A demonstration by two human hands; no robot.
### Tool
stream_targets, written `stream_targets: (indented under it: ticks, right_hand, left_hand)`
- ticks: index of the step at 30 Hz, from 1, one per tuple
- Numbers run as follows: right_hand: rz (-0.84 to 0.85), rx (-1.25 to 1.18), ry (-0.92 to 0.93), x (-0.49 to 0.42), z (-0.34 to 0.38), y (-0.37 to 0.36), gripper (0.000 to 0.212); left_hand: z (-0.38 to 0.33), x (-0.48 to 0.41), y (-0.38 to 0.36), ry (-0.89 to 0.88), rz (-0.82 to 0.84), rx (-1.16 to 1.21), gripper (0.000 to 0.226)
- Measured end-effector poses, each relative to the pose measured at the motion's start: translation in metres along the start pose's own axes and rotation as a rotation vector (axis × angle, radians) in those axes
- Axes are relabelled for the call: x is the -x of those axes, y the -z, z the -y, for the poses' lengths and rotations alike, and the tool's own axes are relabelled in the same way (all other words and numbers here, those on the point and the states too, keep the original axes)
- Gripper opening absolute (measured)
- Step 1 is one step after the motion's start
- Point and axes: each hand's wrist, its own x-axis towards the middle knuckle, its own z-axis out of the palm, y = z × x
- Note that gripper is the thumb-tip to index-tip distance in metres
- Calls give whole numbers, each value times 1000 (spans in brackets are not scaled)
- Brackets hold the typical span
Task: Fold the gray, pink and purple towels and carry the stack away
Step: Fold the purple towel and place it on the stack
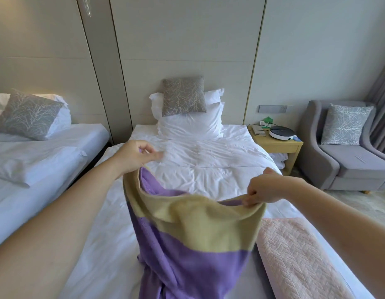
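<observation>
A purple towel (183, 266) with a wide yellow-green band hangs in the air over the white bed (209, 169). My left hand (137, 156) pinches its upper left corner. My right hand (265, 186) grips the upper right corner, fingers closed on the band. The towel's top edge sags between the two hands and its lower part drops toward the bed's near end. A pink textured towel (295, 255) lies folded flat on the bed to the right, with a strip of gray cloth (259, 272), possibly the gray towel, showing under its left edge.
White pillows and a gray patterned cushion (183, 96) sit at the bed's head. A second bed (36, 152) stands to the left across a narrow gap. A wooden nightstand (275, 143) with a round white device and a gray armchair (347, 147) stand to the right.
</observation>
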Motion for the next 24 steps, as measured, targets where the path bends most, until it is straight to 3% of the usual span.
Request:
stream_targets:
  ticks: [3, 6, 12, 18, 24]
  right_hand:
    - [13, 245, -77, 4, -13, -10, 56]
    - [-30, 378, -111, 6, -22, -14, 46]
    - [-293, 428, -314, 2, -36, -7, 16]
    - [-489, 330, -540, 8, -59, 23, 19]
    - [-649, 60, -624, 11, -64, 50, 18]
  left_hand:
    - [22, -3, 14, 47, -232, -51, 33]
    - [39, -4, 24, 77, -297, -65, 34]
    - [48, 1, 31, 39, -44, -160, 34]
    - [33, -12, 50, -57, 86, -423, 18]
    - [22, -20, 65, -56, 207, -661, 29]
